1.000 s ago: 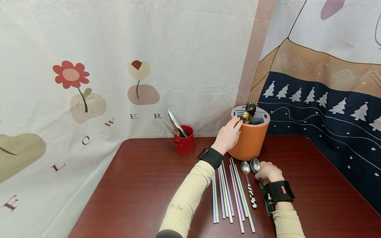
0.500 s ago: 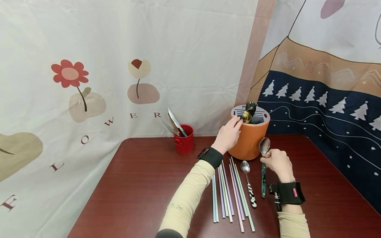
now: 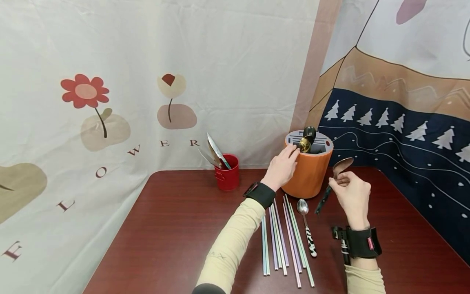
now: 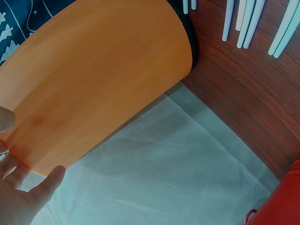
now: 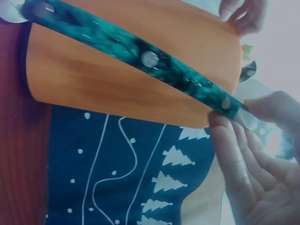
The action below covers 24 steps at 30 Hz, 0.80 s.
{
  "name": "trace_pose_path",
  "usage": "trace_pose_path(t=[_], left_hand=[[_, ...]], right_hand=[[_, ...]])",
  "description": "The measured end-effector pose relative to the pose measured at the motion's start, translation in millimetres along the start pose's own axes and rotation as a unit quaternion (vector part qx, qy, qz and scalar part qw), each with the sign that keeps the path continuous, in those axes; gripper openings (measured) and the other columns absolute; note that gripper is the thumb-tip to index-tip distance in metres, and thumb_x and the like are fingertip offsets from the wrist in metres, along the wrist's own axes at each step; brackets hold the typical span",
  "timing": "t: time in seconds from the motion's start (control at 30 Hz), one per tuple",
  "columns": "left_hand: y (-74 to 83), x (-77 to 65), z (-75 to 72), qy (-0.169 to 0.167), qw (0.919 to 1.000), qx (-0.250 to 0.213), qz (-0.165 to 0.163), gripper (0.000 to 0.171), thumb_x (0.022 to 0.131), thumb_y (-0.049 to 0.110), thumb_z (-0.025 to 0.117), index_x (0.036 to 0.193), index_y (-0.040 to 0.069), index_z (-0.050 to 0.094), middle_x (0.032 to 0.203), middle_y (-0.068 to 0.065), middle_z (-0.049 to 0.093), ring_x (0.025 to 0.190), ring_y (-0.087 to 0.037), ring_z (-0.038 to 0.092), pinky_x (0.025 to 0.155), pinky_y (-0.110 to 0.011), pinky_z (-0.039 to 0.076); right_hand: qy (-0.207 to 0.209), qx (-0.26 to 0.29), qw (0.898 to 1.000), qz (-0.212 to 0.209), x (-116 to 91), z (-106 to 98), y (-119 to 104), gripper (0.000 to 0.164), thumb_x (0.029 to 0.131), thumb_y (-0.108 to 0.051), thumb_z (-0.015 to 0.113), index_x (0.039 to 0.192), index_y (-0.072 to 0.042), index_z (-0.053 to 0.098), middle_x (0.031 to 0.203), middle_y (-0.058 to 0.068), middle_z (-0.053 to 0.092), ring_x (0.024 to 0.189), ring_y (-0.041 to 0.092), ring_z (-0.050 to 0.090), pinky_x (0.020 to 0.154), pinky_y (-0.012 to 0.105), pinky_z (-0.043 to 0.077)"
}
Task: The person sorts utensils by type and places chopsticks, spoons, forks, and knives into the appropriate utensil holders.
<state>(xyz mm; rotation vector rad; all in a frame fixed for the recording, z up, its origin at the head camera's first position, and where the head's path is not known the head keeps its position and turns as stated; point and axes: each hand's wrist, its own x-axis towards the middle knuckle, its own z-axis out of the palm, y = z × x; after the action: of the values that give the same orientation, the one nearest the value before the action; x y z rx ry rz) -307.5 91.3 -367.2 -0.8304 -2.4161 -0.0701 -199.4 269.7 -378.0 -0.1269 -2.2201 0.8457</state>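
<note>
My right hand (image 3: 352, 196) pinches a spoon (image 3: 342, 165) by its neck, just right of the orange utensil holder (image 3: 306, 175). The spoon is tilted in the air, bowl up, its green marbled handle (image 5: 150, 58) crossing in front of the holder in the right wrist view. My left hand (image 3: 280, 167) rests with its fingers on the holder's near left rim. A black spoon (image 3: 309, 132) and a gold spoon (image 3: 304, 144) stand in the holder. Lying on the table below are a spoon with a black-and-white handle (image 3: 310, 241) and several pastel chopsticks (image 3: 293, 241).
A red bucket (image 3: 227, 175) with a knife (image 3: 218, 151) and other cutlery stands at the back, left of the holder. The dark red-brown table (image 3: 176, 232) ends at printed cloth (image 3: 235, 81) behind and on the right.
My right hand has lifted the green-handled spoon off the table, moving it up and to the right, and its bowl now leans right. My left hand has stayed at the holder.
</note>
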Motion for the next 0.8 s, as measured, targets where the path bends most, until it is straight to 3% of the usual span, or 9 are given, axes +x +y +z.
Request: trace_pose_path(t=[0.1, 0.2, 0.3, 0.43, 0.57, 0.8], left_hand=[[0.0, -0.2, -0.9, 0.002, 1.0, 0.0, 0.001, 0.041, 0.098, 0.029, 0.05, 0.138, 0.017, 0.048, 0.143, 0.0, 0.047, 0.136, -0.012, 0.042, 0.095, -0.023, 0.05], [0.1, -0.1, -1.4, 0.005, 1.0, -0.001, 0.002, 0.041, 0.098, 0.029, 0.05, 0.137, 0.017, 0.048, 0.142, 0.0, 0.048, 0.136, -0.012, 0.043, 0.095, -0.023, 0.05], [0.3, -0.4, -1.7, 0.007, 1.0, -0.001, 0.003, 0.041, 0.098, 0.029, 0.05, 0.137, 0.017, 0.048, 0.142, 0.0, 0.048, 0.136, -0.012, 0.043, 0.095, -0.023, 0.05], [0.5, -0.9, -2.1, 0.009, 1.0, 0.001, 0.004, 0.041, 0.098, 0.029, 0.05, 0.138, 0.017, 0.048, 0.142, 0.0, 0.048, 0.136, -0.012, 0.042, 0.095, -0.023, 0.049], [0.9, -0.6, -2.2, 0.005, 1.0, 0.002, 0.003, 0.041, 0.099, 0.029, 0.05, 0.138, 0.017, 0.048, 0.143, 0.0, 0.048, 0.137, -0.012, 0.041, 0.095, -0.022, 0.05], [1.5, 0.5, -1.5, -0.007, 0.9999, -0.006, -0.005, 0.042, 0.099, 0.029, 0.049, 0.139, 0.017, 0.047, 0.144, 0.0, 0.047, 0.138, -0.012, 0.04, 0.097, -0.023, 0.049]], right_hand=[[0.041, 0.036, 0.998, 0.009, 0, -1, -5, 0.02, 0.081, -0.013, 0.072, 0.088, 0.005, 0.068, 0.081, 0.025, 0.07, 0.06, -0.033, 0.034, 0.059, 0.0, 0.031], [0.084, 0.065, 0.994, 0.012, 1, -1, -8, 0.02, 0.081, -0.012, 0.072, 0.089, 0.006, 0.068, 0.08, 0.025, 0.07, 0.063, -0.032, 0.037, 0.06, -0.002, 0.031], [0.131, 0.103, 0.986, 0.011, 2, -1, -10, 0.019, 0.08, -0.011, 0.073, 0.088, 0.005, 0.068, 0.071, 0.0, 0.07, 0.064, -0.028, 0.044, 0.062, -0.001, 0.037], [0.191, 0.155, 0.969, 0.007, 3, -1, -14, 0.022, 0.08, -0.015, 0.074, 0.087, 0.005, 0.068, 0.074, -0.035, 0.053, 0.066, -0.023, 0.053, 0.067, 0.0, 0.043], [0.245, 0.2, 0.948, 0.02, 4, -3, -19, 0.026, 0.079, -0.017, 0.076, 0.086, 0.007, 0.068, 0.077, -0.032, 0.058, 0.069, -0.017, 0.059, 0.069, 0.003, 0.047], [0.333, 0.27, 0.903, 0.037, 5, -5, -33, 0.017, 0.077, -0.012, 0.077, 0.085, 0.002, 0.073, 0.075, -0.017, 0.067, 0.069, -0.005, 0.065, 0.068, 0.009, 0.051]])
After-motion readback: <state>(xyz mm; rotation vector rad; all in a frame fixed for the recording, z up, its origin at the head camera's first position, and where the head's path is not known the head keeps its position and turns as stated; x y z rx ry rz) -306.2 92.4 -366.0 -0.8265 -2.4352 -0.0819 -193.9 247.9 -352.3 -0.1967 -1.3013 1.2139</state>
